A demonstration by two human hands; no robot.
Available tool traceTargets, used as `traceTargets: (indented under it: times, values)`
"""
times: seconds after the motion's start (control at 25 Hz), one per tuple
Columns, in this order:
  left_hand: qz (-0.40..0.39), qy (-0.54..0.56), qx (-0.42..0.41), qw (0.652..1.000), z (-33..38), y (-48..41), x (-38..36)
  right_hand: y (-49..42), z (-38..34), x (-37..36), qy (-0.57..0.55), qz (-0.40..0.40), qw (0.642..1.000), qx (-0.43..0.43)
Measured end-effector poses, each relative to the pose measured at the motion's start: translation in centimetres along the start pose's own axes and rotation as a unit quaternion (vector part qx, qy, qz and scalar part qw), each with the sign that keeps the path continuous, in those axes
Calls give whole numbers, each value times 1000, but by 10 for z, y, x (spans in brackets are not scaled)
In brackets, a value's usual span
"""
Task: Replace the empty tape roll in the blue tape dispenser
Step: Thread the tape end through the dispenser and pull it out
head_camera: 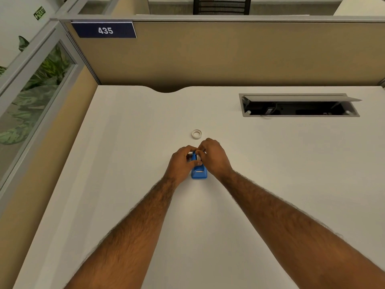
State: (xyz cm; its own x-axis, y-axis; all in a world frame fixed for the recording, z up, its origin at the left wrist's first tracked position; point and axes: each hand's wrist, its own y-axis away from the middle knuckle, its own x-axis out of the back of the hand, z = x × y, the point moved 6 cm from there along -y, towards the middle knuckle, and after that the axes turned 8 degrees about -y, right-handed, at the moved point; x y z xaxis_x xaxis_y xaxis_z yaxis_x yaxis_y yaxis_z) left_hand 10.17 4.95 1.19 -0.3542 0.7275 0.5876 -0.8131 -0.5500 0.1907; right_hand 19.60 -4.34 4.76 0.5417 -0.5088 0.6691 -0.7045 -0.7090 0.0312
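A small blue tape dispenser stands on the white desk, its cutter end towards me. My left hand grips its left side, thumb across the top. My right hand closes over its far end, fingertips pinched at the top of the dispenser where a pale roll shows; whether the fingers hold the roll itself I cannot tell. A white tape roll lies flat on the desk just beyond my hands, untouched.
An open cable hatch is set into the desk at the back right. Tan cubicle partitions wall the far and left edges, with a sign reading 435.
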Motion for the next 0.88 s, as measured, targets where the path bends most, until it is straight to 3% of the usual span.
traceTargets:
  times: [0.16,0.32,0.6,0.88]
  values:
    - [-4,13,7,1000,1,1,0,-3,6,3,-48,17,998,-36]
    - [-5,22,6,1000,2,1,2,-3,11,13,-88,-37,995,-30]
    - [-14,27,13,999,4,2,3,4,3,10,-32,-14,999,25]
    - [-12,9,12,1000,3,2,3,6,-10,1,131,-28,988,83]
